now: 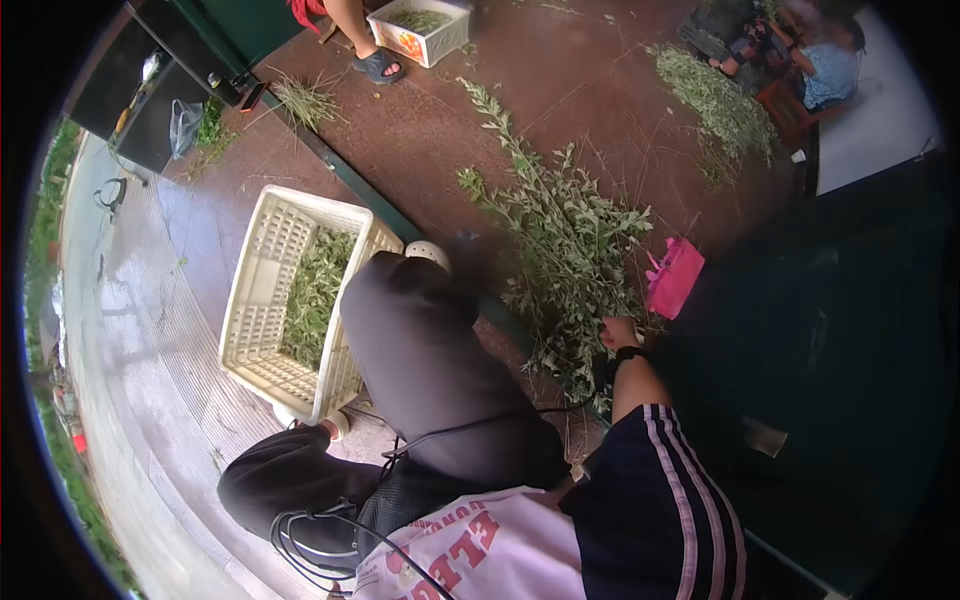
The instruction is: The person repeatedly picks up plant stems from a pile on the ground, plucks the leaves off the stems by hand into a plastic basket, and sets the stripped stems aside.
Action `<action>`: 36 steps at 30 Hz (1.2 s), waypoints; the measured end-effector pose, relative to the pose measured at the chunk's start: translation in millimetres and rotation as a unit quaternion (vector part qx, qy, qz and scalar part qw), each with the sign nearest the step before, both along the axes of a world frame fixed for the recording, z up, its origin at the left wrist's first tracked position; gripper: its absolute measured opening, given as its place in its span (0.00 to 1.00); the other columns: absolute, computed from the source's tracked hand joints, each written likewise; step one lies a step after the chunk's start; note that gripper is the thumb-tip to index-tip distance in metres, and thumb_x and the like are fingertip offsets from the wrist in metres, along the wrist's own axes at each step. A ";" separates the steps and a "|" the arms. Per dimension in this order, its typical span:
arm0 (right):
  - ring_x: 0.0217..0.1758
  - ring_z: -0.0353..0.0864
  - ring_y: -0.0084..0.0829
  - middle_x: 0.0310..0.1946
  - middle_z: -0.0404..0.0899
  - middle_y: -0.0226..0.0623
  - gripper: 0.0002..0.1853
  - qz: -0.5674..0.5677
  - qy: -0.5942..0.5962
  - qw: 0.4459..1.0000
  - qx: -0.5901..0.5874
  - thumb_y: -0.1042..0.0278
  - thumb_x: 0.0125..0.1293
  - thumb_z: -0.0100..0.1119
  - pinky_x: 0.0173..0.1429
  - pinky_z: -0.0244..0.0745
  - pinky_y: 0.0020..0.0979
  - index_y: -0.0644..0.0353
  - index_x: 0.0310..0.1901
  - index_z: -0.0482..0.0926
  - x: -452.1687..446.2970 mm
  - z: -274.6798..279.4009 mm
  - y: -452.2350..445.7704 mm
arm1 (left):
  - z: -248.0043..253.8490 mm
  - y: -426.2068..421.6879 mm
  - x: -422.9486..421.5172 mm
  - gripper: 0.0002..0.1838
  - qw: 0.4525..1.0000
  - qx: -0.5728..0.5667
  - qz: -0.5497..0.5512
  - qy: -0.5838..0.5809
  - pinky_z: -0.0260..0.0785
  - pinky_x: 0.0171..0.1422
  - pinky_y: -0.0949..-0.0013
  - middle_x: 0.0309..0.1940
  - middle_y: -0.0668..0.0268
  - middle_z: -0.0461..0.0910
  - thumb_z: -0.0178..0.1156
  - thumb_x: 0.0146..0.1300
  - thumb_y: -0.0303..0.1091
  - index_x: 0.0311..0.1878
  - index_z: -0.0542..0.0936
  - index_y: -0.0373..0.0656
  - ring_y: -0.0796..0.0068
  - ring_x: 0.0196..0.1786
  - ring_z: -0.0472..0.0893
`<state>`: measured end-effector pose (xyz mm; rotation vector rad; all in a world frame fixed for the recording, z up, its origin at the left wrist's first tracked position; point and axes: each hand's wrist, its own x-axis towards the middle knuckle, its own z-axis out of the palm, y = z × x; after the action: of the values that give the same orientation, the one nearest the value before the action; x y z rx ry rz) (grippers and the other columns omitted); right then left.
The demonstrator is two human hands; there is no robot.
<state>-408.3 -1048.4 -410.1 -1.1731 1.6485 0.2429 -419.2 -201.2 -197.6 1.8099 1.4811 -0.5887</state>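
Observation:
My right hand, with a dark band at the wrist, reaches down to the right edge of a pile of leafy green stalks on the floor. Its fingers are curled in among the stalks and look closed on some of them; the fingertips are partly hidden. A bright pink bag lies just beyond this hand. My left hand does not show. Beside my knees, a cream plastic crate stands tilted, with loose green leaves inside.
A person's sandalled foot is near a white box of leaves. Another leafy pile lies by a seated person. A green door sill crosses the floor. Cut stems lie at upper left. A black cable crosses my lap.

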 end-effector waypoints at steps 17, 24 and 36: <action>0.31 0.75 0.42 0.25 0.76 0.43 0.21 0.505 0.173 0.809 -0.246 0.55 0.65 0.49 0.45 0.74 0.47 0.65 0.24 0.79 176.4 -73.2 4.3 | 77.0 -23.3 -16.2 0.17 0.995 0.063 0.014 0.082 0.63 0.39 0.64 0.36 0.58 0.72 0.56 0.59 0.43 0.47 0.74 0.44 0.65 0.37 0.70; 0.46 0.75 0.44 0.45 0.74 0.43 0.16 0.504 0.132 0.813 -0.262 0.58 0.66 0.49 0.50 0.73 0.44 0.63 0.41 0.79 170.3 -11.6 33.4 | 91.5 -1.1 17.0 0.15 0.993 0.083 -0.022 0.078 0.62 0.36 0.67 0.34 0.60 0.72 0.56 0.59 0.42 0.46 0.74 0.44 0.68 0.34 0.69; 0.28 0.79 0.31 0.24 0.79 0.39 0.20 0.325 -0.017 0.935 -0.138 0.52 0.56 0.63 0.35 0.72 0.34 0.65 0.35 0.82 62.2 36.7 -0.6 | 58.7 18.5 31.5 0.13 0.996 0.058 -0.054 0.036 0.59 0.31 0.70 0.30 0.63 0.71 0.55 0.60 0.41 0.43 0.75 0.44 0.72 0.29 0.68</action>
<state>-346.1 -1049.0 -373.4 -1.9128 1.2375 0.4094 -387.7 -182.7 -138.9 1.9863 1.4992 -0.6391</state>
